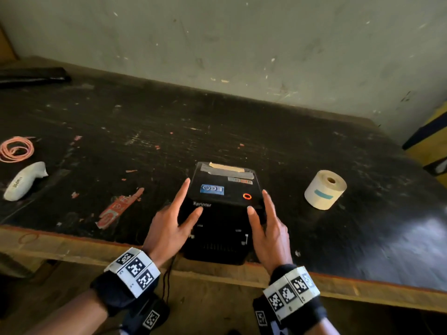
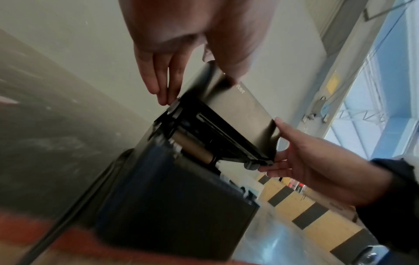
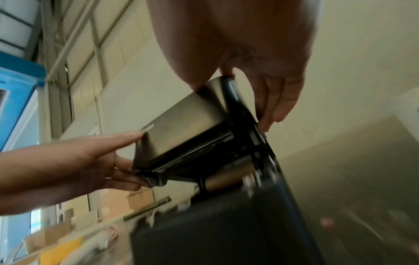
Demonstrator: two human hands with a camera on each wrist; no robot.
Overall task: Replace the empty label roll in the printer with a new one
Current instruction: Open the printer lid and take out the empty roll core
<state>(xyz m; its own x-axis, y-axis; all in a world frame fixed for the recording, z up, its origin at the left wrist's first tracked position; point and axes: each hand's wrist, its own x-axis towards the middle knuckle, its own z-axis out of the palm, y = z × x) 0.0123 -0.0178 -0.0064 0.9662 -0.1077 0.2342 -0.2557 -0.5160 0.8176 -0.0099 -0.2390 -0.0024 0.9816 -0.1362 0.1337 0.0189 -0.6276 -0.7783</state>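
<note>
The black printer (image 1: 219, 245) stands at the table's front edge with its lid (image 1: 225, 192) tilted up. My left hand (image 1: 183, 206) grips the lid's left side, thumb on its face, index finger straight. The right hand (image 1: 258, 201) grips the right side the same way. From the left wrist, the lid (image 2: 244, 116) stands raised over a brown empty core (image 2: 195, 148) in the bay, with the left fingers (image 2: 163, 86) at its side. The right wrist view shows the core (image 3: 226, 177) too. The new label roll (image 1: 325, 189) lies right of the printer.
A white object (image 1: 25, 181), a pink coiled cord (image 1: 15, 149) and red paper scraps (image 1: 118, 209) lie on the dark table (image 1: 217, 131) to the left. A wall rises behind the table. A yellow and black box (image 1: 430, 141) sits at far right.
</note>
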